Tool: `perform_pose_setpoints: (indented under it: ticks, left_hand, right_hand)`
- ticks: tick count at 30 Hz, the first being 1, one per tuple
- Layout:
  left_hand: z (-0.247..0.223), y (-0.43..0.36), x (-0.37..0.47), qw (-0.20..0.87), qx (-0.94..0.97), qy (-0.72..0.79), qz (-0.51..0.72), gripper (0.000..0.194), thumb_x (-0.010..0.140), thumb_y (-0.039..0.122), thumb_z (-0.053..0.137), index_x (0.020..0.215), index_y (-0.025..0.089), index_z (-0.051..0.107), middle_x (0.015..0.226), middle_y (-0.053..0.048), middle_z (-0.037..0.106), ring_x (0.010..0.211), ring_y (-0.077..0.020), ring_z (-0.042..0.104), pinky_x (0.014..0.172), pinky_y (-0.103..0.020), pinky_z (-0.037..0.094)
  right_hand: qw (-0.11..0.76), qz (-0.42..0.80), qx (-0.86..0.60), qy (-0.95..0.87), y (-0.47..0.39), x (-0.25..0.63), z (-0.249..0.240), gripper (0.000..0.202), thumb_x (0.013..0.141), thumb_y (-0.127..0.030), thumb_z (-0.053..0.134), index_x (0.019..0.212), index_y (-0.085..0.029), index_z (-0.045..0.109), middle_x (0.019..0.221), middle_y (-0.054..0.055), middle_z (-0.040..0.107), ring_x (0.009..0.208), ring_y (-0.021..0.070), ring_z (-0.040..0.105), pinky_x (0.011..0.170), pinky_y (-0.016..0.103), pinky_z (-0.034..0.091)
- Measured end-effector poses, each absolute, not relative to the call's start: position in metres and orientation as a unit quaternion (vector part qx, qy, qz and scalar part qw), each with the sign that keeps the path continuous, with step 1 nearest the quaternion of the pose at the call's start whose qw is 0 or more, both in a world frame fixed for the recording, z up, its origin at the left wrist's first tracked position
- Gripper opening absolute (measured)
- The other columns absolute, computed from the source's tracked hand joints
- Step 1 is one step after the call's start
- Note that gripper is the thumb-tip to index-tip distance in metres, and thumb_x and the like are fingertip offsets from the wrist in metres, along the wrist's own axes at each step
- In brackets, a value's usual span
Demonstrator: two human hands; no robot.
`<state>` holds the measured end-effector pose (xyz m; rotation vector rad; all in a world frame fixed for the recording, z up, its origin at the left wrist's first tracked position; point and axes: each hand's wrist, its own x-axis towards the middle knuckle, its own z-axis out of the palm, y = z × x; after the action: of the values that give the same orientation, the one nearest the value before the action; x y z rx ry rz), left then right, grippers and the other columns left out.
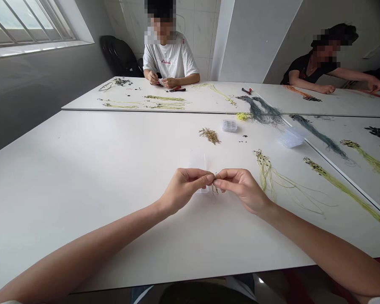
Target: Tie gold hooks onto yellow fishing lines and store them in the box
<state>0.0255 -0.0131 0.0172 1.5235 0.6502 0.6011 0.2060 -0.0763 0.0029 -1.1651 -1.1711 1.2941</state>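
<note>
My left hand (190,185) and my right hand (240,188) meet fingertip to fingertip above the table. Both pinch a small cluster of thin gold-coloured hooks (215,190), which look like fishing hooks and dangle below the fingers. Thumbs and forefingers cover the top of the cluster. Just behind my left fingers, a clear plastic box (198,160) lies on the white table, partly hidden by that hand. Further off sits a loose pile of similar gold-coloured hooks (210,136). Yellow-green cords with dark metal ends (263,164) lie to the right of my right hand.
A clear compartment box (229,126), tiny black pieces (244,136) and stacked clear plastic lids (291,137) are beyond my hands. Grey cord bundles (256,109) lie further back. Two people (171,59) work across the tables, near red-handled pliers (177,89).
</note>
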Motion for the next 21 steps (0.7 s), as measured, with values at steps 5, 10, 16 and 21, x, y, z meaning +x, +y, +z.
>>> perform_pose_setpoints:
  ticks: [5, 10, 16, 21]
  left_hand:
    - [0.013, -0.018, 0.028, 0.637, 0.658, 0.283, 0.284, 0.024, 0.089, 0.036, 0.059, 0.091, 0.019, 0.076, 0.078, -0.005, 0.068, 0.074, -0.0147, 0.049, 0.072, -0.030, 0.043]
    - [0.009, -0.021, 0.030, 0.639, 0.643, 0.292, 0.304, 0.025, 0.089, 0.036, 0.059, 0.084, 0.018, 0.076, 0.078, -0.005, 0.067, 0.075, -0.0154, 0.050, 0.073, -0.030, 0.043]
    - [0.006, -0.023, 0.033, 0.638, 0.634, 0.300, 0.319, 0.023, 0.088, 0.035, 0.060, 0.085, 0.019, 0.076, 0.082, -0.005, 0.068, 0.080, -0.0159, 0.054, 0.073, -0.030, 0.045]
    - [0.003, -0.025, 0.033, 0.636, 0.622, 0.312, 0.333, 0.018, 0.087, 0.033, 0.063, 0.086, 0.020, 0.076, 0.080, -0.003, 0.068, 0.079, -0.0145, 0.053, 0.075, -0.029, 0.044]
  right_hand:
    - [0.498, 0.531, -0.486, -0.484, -0.077, 0.205, 0.002, 0.012, 0.077, -0.031, 0.071, 0.076, -0.019, 0.071, 0.075, 0.003, 0.064, 0.072, 0.0160, 0.053, 0.071, 0.033, 0.042]
    - [0.509, 0.521, -0.489, -0.481, -0.078, 0.202, 0.003, 0.013, 0.077, -0.031, 0.071, 0.074, -0.019, 0.071, 0.073, 0.003, 0.064, 0.073, 0.0166, 0.055, 0.072, 0.033, 0.043]
    - [0.525, 0.504, -0.500, -0.470, -0.078, 0.198, 0.002, 0.016, 0.074, -0.035, 0.074, 0.074, -0.019, 0.072, 0.073, 0.003, 0.066, 0.073, 0.0176, 0.056, 0.070, 0.034, 0.044]
    - [0.532, 0.494, -0.508, -0.463, -0.079, 0.195, 0.000, 0.015, 0.077, -0.035, 0.071, 0.073, -0.020, 0.072, 0.069, 0.002, 0.062, 0.069, 0.0160, 0.051, 0.066, 0.032, 0.040]
